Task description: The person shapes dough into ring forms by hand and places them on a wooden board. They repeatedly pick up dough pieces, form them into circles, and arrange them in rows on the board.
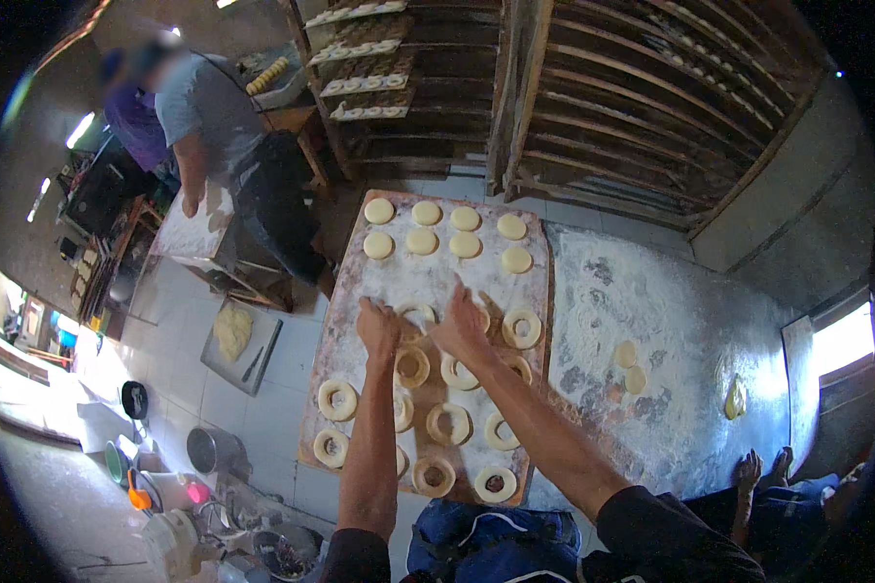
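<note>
Over the middle of a floured wooden board (360,282), a pale dough ring (418,314) lies between my two hands. My left hand (377,323) is closed at the ring's left edge. My right hand (461,323) is closed at its right edge, with one finger pointing up and away. Several more dough rings (522,329) cover the near part of the board, some partly behind my forearms. One front ring (496,484) has something dark in its hole. Round flat dough discs (421,241) stand in two rows on the far part.
At the right, a floured table (593,291) carries two dough discs (626,354) and a small dough lump (735,398). A tray (253,360) with dough sits at left. Two people (228,117) stand far left; another person's hands (749,470) show lower right. Wooden racks (642,117) stand behind.
</note>
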`<state>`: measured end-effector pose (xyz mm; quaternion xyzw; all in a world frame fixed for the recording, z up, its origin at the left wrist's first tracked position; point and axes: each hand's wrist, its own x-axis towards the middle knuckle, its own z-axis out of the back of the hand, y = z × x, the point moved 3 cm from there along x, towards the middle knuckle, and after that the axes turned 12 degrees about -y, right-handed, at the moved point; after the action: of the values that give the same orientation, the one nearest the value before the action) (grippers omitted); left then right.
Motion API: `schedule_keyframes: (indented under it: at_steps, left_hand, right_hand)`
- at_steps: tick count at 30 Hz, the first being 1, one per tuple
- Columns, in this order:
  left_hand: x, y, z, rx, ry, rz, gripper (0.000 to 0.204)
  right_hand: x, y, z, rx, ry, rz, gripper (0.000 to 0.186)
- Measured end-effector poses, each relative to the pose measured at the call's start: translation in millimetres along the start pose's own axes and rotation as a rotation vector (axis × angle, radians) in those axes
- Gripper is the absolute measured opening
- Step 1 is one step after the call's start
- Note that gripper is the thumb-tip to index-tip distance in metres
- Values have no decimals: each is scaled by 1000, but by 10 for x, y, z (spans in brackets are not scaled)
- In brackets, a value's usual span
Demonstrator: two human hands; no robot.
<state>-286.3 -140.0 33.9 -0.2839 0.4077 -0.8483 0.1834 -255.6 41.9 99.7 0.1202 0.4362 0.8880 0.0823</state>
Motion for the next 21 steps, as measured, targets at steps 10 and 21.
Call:
schedule_keyframes:
  at_steps: [10,21]
  left_hand:
    - [-46,126,-115,-6,307,-258,29]
    - [-1672,-1613,-411,-235,224,-394,34]
  right_hand:
    - [-1450,-1770,1866,-202,-232,-201,61]
    - [-1245,-2903,3032,-485,-283,-99,46]
